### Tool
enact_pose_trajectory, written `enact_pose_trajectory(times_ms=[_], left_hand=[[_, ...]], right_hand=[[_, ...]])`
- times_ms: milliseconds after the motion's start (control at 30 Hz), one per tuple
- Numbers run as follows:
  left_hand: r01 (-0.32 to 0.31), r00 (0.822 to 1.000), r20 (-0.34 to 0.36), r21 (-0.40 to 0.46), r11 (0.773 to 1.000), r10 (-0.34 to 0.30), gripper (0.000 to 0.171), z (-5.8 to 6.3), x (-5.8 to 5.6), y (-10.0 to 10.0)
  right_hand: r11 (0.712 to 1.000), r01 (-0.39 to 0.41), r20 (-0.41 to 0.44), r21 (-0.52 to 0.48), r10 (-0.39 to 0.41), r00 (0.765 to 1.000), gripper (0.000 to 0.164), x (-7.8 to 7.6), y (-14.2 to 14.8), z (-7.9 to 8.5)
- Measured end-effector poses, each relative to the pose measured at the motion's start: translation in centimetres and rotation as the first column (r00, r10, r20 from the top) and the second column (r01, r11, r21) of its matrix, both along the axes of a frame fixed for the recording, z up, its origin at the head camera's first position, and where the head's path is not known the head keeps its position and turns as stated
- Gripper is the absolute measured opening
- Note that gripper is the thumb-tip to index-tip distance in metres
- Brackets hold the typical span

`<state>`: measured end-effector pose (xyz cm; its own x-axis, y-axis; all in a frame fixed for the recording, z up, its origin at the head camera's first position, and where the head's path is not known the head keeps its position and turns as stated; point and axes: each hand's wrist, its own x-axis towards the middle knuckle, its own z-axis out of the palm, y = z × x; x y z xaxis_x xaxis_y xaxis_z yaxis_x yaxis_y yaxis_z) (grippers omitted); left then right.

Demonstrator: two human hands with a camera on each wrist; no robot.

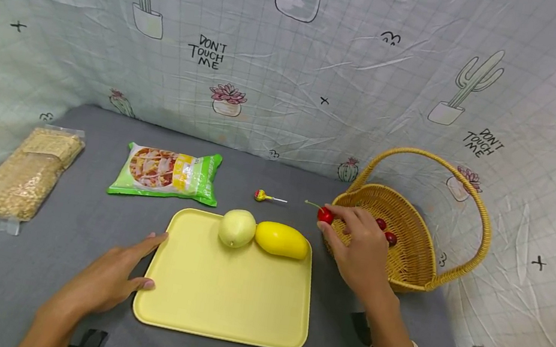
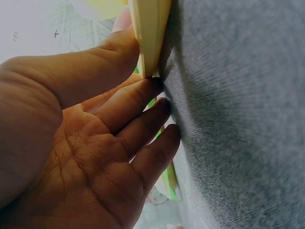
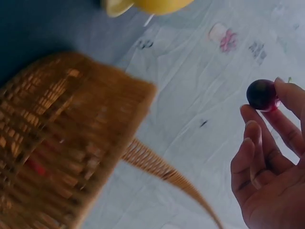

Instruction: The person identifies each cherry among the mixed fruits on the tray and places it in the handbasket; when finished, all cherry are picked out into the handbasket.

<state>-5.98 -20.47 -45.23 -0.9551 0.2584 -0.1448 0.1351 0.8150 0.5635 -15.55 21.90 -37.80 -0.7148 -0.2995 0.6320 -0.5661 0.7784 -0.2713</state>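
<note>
My right hand (image 1: 361, 250) pinches a red cherry (image 1: 325, 215) by its sides, between thumb and fingers, at the left rim of the wicker basket (image 1: 420, 220). The cherry's thin green stem points left. In the right wrist view the cherry (image 3: 262, 95) looks dark, held apart from the basket wall (image 3: 95, 119). Two more cherries (image 1: 390, 238) lie inside the basket. My left hand (image 1: 103, 279) rests against the left edge of a yellow tray (image 1: 224, 304), fingers fairly straight; its thumb (image 2: 95, 71) touches the tray edge in the left wrist view.
At the tray's far edge sit a pale green round fruit (image 1: 237, 228) and a yellow mango-like fruit (image 1: 282, 240). Behind them lies a lollipop (image 1: 262, 196). A green food packet (image 1: 169, 173) and a clear bag of grains (image 1: 23, 175) lie left. The basket's tall handle (image 1: 487, 231) arches up.
</note>
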Motion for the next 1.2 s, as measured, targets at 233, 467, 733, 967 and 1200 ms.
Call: enact_pose_trajectory(times_ms=[233,467,733,967,1200], left_hand=[[0.005,1.000,-0.003,0.001,1.000,-0.005,0.092,0.0,0.0,0.0],[0.000,1.000,-0.008,0.001,1.000,0.000,0.092,0.0,0.0,-0.1],[0.003,1.000,-0.015,0.006,1.000,-0.003,0.092,-0.1,0.0,-0.1],[0.001,1.000,-0.009,0.006,1.000,-0.001,0.092,-0.1,0.0,-0.1],[0.002,1.000,-0.010,0.007,1.000,-0.002,0.092,-0.1,0.0,-0.1]], right_hand=[[0.993,0.115,0.050,-0.033,-0.113,0.992,0.034,-1.1,2.7,-0.4],[0.976,0.215,0.106,-0.017,-0.212,0.971,0.032,-1.8,5.1,-0.5],[0.944,0.326,0.251,0.047,-0.328,0.911,0.032,-2.3,7.8,-0.9],[0.924,0.368,0.354,0.100,-0.379,0.855,0.034,-2.6,9.7,-1.4],[0.912,0.379,0.436,0.158,-0.409,0.802,0.035,-3.0,10.9,-2.1]])
